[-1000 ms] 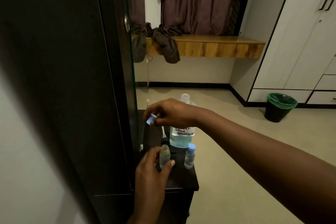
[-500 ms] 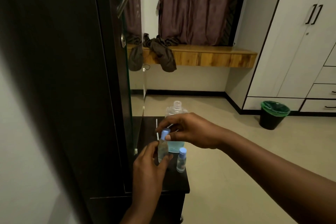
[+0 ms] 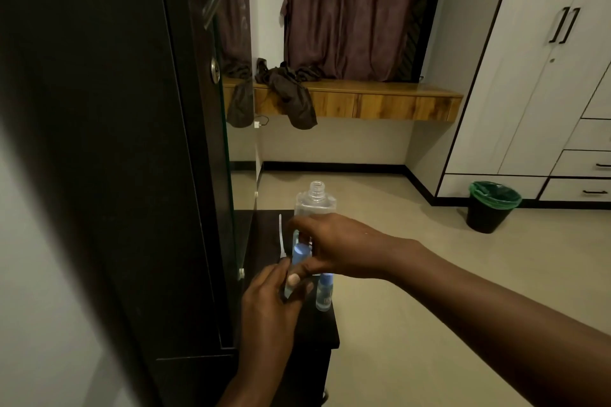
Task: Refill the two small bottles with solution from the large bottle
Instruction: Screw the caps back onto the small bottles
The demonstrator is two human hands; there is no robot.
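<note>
So from my head cam, looking down: my left hand (image 3: 264,304) is wrapped around one of the small bottles (image 3: 292,277), fingers and thumb curled round its clear body, holding it upright just above the front part of the little dark table (image 3: 325,330). My right hand (image 3: 334,248) comes in from the right and sits on top of that same bottle, thumb and fingertips pinching its blue cap (image 3: 300,253). The thumbnail is right at the bottle's shoulder, touching my left fingers. Can't tell from this angle if the cap is fully seated or just resting on the neck, my fingers cover too much of it. The second small bottle (image 3: 324,294) stands on the table just to the right of the one I'm holding, upright, blue cap on, with some dark print on its lower half that's too small to read. The large bottle (image 3: 315,205) is right behind my right hand, standing upright on the table with its threaded neck open and no cap; my hand hides most of its body, so the liquid level isn't visible. A thin white stick-like thing (image 3: 281,236) lies on the table to the left of it, near the dark wardrobe door (image 3: 109,142). Further back there's a wooden ledge (image 3: 380,99) with dark cloth (image 3: 287,89) draped over it, maroon curtains (image 3: 350,6) above, white cupboards (image 3: 545,76) on the right and a black bin with a green liner (image 3: 492,205) on the floor.
</note>
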